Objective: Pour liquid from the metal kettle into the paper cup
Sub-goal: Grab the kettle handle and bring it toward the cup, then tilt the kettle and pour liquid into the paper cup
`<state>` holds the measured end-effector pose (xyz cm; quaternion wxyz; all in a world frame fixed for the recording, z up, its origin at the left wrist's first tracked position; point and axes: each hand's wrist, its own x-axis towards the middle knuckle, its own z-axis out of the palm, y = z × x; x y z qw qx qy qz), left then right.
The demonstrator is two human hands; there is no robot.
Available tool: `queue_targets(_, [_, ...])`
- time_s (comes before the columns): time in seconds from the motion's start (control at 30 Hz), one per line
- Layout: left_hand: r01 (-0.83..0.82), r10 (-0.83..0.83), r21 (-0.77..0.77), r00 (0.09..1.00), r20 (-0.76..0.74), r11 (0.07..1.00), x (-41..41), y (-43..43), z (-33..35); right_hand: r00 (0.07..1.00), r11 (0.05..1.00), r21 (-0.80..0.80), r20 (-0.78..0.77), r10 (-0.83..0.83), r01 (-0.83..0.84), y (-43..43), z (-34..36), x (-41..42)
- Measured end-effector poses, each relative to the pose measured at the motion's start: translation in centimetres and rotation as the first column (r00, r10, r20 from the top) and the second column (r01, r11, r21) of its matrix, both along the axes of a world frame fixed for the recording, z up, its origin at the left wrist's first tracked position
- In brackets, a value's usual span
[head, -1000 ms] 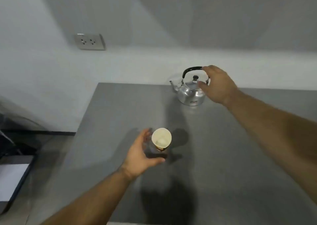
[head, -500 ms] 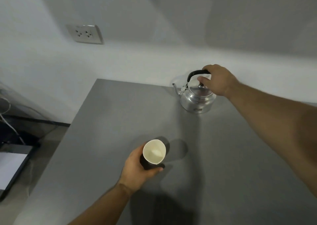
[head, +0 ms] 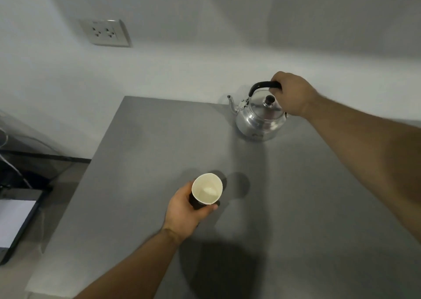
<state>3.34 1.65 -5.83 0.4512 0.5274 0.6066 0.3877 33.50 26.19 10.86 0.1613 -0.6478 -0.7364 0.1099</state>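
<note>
A shiny metal kettle (head: 259, 121) with a black handle and a black lid knob stands at the far side of the grey table (head: 136, 162), its spout pointing left. My right hand (head: 292, 94) is closed around the right end of the kettle's handle. Nearer to me, my left hand (head: 184, 210) grips a paper cup (head: 206, 188) from its left side. The cup is upright with a white inside and a dark outer wall. Its base is hidden by my fingers.
A white wall rises behind the table with a double power socket (head: 105, 33) at the upper left. To the left, below the table's edge, sit dark equipment with cables (head: 20, 171) and a white sheet (head: 13, 219).
My right hand went from beside the kettle to a closed grip on its handle. My left hand closed around the cup, which was loose between my fingers a second ago.
</note>
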Motion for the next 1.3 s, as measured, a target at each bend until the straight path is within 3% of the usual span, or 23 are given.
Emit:
queue_targets(0.2, [0.059,-0.059,-0.013,0.998,-0.001,0.998,-0.5,0.2,-0.1,0.995,0.999,0.046,-0.099,-0.010,0.015,-5.7,2.2,-0.3])
queue_targets(0.63, [0.101,-0.097,0.027,0.987,-0.126,0.994,-1.1,0.1,-0.6,0.972,0.994,-0.053,-0.210,-0.102,0.093,-20.5,5.7,-0.4])
queue_targets(0.83, [0.088,-0.080,0.046,0.984,-0.159,0.995,-1.0,0.0,-0.7,0.963,0.995,-0.048,-0.262,0.067,-0.082,-24.1,6.0,-2.6])
queue_targets(1.3, [0.110,-0.084,0.076,0.952,-0.293,0.991,-1.2,0.0,-1.2,0.973,0.972,-0.093,0.063,0.220,-0.214,-24.0,7.9,-6.3])
